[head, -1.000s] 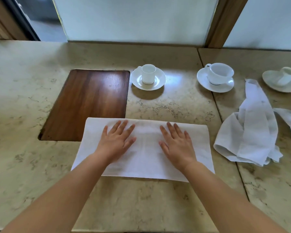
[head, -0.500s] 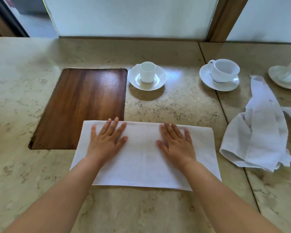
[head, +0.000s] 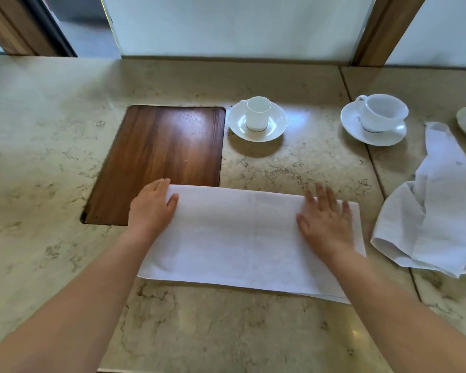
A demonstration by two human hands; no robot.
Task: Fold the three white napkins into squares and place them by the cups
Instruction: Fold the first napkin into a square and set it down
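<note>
**Inspector:** Head view. State of your hands?

**Me:** My left hand (head: 152,204) is at the left end of the folded napkin (head: 242,238); the thumb lies on top of the far left corner and the fingers curl over its edge, so I am pinching that corner. My right hand (head: 326,224) lies flat, fingers straight and spread, pressing the napkin's right end.

**Inspector:** Where does the napkin lie?

**Me:** Stretched between both hands as a long rectangle on the counter (head: 51,157), its far left corner over the wooden inset panel (head: 162,157). A crumpled napkin (head: 431,211) lies well apart to my right. Beyond are a small cup (head: 257,113) on a saucer (head: 277,125) and a wide cup (head: 382,111) on a second saucer (head: 353,125).

**Inspector:** Any writing?

**Me:** None that I can read.
</note>
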